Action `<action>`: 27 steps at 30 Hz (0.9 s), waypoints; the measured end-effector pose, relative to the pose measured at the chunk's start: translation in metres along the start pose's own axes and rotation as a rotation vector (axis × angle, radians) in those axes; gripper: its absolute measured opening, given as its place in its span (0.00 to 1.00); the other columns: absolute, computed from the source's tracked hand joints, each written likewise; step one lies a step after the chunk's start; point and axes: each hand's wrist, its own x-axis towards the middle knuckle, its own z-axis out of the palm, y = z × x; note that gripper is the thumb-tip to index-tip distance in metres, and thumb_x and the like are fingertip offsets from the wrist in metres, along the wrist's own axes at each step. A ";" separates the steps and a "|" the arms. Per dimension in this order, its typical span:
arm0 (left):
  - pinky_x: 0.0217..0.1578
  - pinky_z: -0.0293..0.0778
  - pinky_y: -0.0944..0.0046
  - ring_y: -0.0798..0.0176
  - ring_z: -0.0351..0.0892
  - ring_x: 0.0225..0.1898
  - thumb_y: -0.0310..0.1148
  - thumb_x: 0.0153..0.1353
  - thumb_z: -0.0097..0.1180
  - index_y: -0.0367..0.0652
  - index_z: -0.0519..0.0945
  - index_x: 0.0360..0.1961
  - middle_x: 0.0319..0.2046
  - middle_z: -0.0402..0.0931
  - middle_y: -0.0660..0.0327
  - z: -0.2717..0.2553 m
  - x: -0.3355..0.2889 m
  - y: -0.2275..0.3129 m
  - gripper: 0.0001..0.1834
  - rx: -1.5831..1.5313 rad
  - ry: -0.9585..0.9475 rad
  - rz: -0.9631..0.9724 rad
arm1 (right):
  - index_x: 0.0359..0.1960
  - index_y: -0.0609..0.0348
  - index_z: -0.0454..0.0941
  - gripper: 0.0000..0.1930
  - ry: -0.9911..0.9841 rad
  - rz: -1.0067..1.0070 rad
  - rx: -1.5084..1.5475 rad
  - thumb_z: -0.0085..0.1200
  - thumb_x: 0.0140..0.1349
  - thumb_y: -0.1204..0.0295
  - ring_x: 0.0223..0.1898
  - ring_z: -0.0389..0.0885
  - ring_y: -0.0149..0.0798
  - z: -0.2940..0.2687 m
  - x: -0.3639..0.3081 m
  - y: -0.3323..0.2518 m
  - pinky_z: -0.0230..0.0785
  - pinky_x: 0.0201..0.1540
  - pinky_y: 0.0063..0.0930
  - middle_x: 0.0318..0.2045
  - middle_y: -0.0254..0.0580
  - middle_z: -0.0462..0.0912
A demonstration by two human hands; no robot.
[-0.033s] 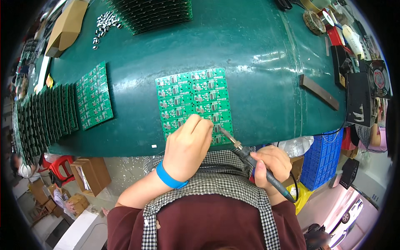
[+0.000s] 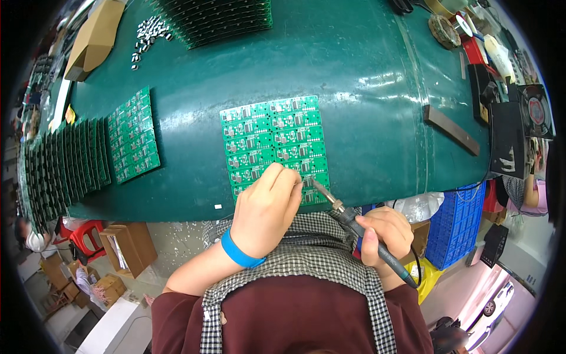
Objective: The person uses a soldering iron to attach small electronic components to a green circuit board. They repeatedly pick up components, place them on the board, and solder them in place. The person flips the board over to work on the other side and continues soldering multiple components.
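A green panel of circuit boards [image 2: 247,143] lies flat on the table in front of me. My left hand [image 2: 266,197], with a blue band at the wrist, rests over the panel's lower part. Its fingers are pinched together, and whatever they hold is too small or hidden to name. A soldering iron [image 2: 341,210] is gripped in my right hand [image 2: 386,236] like a pen. The iron's tip meets the lower right part of the panel, close to my left fingertips. Both hands cover some of the boards' lower rows.
Another board panel [image 2: 133,138] leans beside a row of stacked panels [image 2: 65,168] on the left. More stacked panels [image 2: 221,20] stand at the back, near small loose components [image 2: 150,34] and a cardboard box [image 2: 94,41]. On the right are a dark bar [image 2: 451,130] and a fan unit [image 2: 535,112].
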 end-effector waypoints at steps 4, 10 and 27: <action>0.24 0.74 0.57 0.52 0.77 0.25 0.20 0.54 0.58 0.39 0.73 0.32 0.28 0.70 0.56 0.002 -0.003 0.000 0.07 -0.045 0.044 0.049 | 0.27 0.65 0.81 0.06 0.051 -0.005 -0.008 0.55 0.51 0.74 0.17 0.79 0.40 -0.001 -0.004 -0.001 0.72 0.21 0.29 0.18 0.42 0.79; 0.27 0.74 0.60 0.54 0.79 0.29 0.17 0.52 0.59 0.38 0.74 0.33 0.31 0.75 0.55 0.004 -0.007 0.003 0.09 -0.048 0.007 -0.004 | 0.27 0.66 0.81 0.06 0.021 -0.033 0.010 0.55 0.51 0.75 0.17 0.78 0.39 0.000 -0.008 -0.002 0.71 0.21 0.28 0.17 0.42 0.79; 0.26 0.73 0.58 0.51 0.78 0.28 0.20 0.55 0.59 0.38 0.74 0.33 0.29 0.72 0.55 0.011 -0.009 0.005 0.06 0.021 -0.026 0.025 | 0.27 0.65 0.82 0.06 0.020 -0.059 -0.007 0.56 0.49 0.76 0.17 0.79 0.38 0.004 -0.014 -0.007 0.70 0.20 0.26 0.17 0.40 0.78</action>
